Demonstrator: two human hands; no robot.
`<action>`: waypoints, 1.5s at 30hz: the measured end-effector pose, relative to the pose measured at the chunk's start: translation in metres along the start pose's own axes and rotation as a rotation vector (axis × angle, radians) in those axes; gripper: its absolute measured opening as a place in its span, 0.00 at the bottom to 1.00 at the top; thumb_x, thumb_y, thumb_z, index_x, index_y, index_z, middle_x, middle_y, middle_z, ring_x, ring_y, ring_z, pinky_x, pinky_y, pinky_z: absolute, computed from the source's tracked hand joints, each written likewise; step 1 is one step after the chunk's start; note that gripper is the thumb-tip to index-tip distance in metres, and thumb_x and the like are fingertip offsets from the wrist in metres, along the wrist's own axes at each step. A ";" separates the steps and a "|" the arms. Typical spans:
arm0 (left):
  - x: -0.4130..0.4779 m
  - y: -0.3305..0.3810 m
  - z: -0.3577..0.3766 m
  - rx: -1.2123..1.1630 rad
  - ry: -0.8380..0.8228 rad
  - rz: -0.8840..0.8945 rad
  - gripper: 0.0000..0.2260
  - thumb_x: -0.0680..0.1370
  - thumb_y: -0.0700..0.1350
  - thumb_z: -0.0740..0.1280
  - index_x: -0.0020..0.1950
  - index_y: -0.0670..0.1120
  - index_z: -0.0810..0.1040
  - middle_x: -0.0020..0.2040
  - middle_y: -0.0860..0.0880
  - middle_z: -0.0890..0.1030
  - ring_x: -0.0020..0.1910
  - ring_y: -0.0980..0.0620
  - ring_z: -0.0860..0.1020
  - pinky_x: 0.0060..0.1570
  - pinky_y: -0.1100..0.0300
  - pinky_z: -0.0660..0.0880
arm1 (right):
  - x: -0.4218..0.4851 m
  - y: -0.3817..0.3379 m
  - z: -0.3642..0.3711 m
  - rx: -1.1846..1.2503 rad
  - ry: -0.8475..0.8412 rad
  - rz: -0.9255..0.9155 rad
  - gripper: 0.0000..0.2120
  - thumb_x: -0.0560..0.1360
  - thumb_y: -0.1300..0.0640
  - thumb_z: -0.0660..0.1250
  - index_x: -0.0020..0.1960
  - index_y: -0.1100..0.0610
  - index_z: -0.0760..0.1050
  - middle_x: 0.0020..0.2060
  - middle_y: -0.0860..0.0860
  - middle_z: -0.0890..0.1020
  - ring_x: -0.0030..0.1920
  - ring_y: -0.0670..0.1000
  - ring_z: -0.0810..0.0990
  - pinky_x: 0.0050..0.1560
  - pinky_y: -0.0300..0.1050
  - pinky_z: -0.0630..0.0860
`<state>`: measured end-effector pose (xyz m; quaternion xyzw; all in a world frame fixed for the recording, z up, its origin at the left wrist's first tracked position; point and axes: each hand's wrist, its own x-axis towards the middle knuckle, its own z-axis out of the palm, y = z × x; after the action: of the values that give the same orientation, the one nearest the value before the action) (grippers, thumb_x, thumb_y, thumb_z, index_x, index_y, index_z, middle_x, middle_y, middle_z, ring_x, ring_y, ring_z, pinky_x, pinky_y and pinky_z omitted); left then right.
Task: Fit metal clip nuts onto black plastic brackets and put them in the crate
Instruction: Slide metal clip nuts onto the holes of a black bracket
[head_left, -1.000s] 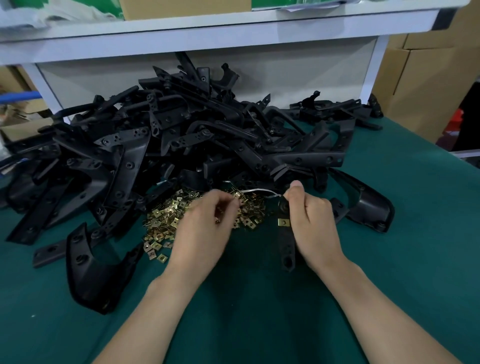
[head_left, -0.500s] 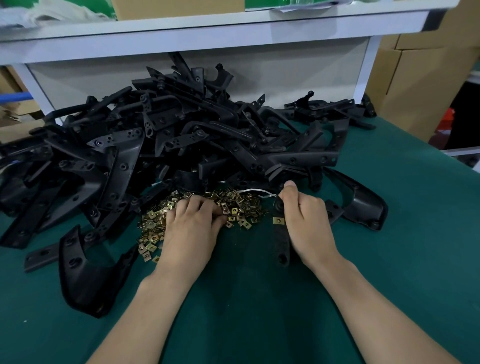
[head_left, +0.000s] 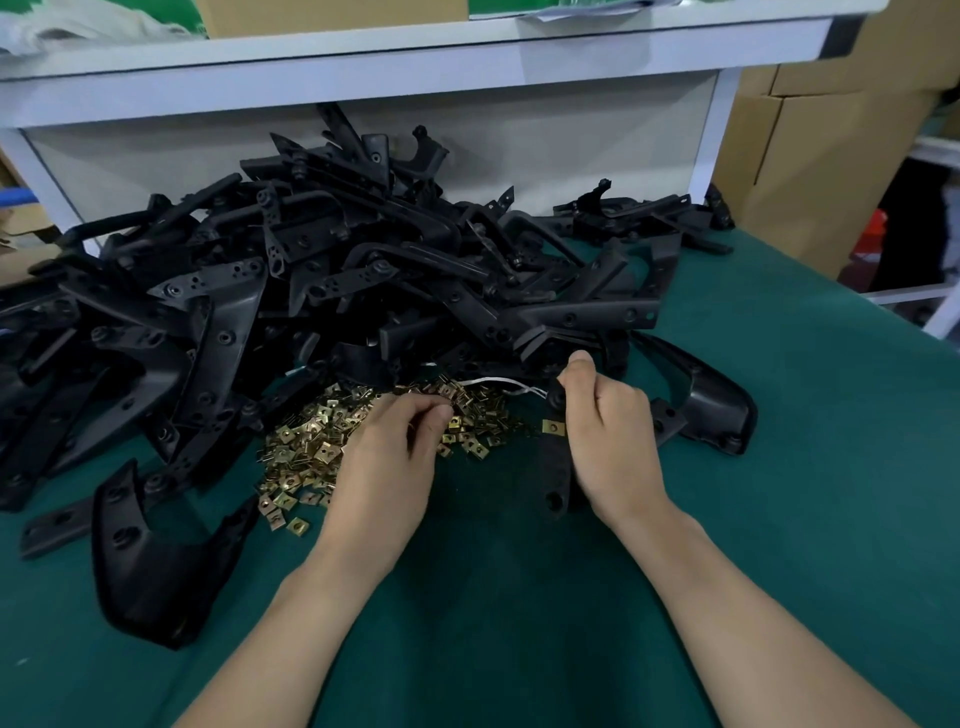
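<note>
Right hand (head_left: 609, 441) fingers gripping black bracket (head_left: 553, 467), left hand (head_left: 387, 457) curled over clip nuts (head_left: 311, 452), hold unclear

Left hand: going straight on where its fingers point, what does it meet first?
The left hand points forward-right into the clip nut heap; its fingertips look to be among them. Next, probably the bracket pile; depth unclear.

Bracket (head_left: 551, 467) in the grip: black, carrying one brass-yellow nut (head_left: 554, 427). Nuts (head_left: 311, 452) left of the grip: brass-yellow. Pile (head_left: 223, 322) beyond the grip: black. Mat (head_left: 779, 493) under it: plain dark green. Boxes (head_left: 821, 145) far right: brown.
</note>
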<state>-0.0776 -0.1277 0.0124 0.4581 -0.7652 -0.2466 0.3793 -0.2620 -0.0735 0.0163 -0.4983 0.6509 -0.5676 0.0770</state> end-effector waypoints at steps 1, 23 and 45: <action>0.001 -0.003 0.000 0.064 0.020 0.012 0.08 0.82 0.53 0.63 0.58 0.54 0.79 0.51 0.61 0.77 0.51 0.64 0.75 0.47 0.75 0.69 | 0.000 0.000 0.000 -0.006 0.005 -0.002 0.29 0.86 0.51 0.54 0.27 0.51 0.54 0.17 0.46 0.62 0.21 0.48 0.61 0.29 0.45 0.59; 0.004 -0.014 -0.010 0.673 0.078 0.051 0.10 0.81 0.46 0.65 0.59 0.45 0.81 0.54 0.44 0.77 0.53 0.40 0.74 0.54 0.45 0.69 | 0.000 0.003 0.000 -0.035 -0.015 0.000 0.29 0.86 0.51 0.54 0.27 0.54 0.57 0.17 0.47 0.62 0.21 0.48 0.60 0.27 0.39 0.57; -0.004 0.017 0.005 -0.858 -0.274 -0.309 0.07 0.78 0.45 0.68 0.53 0.49 0.85 0.40 0.50 0.83 0.41 0.54 0.80 0.43 0.63 0.78 | 0.002 0.005 0.000 -0.044 0.034 -0.014 0.29 0.86 0.51 0.54 0.26 0.52 0.55 0.17 0.47 0.64 0.21 0.48 0.62 0.26 0.37 0.59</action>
<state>-0.0888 -0.1168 0.0203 0.3320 -0.5602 -0.6518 0.3887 -0.2654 -0.0756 0.0133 -0.4946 0.6611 -0.5620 0.0510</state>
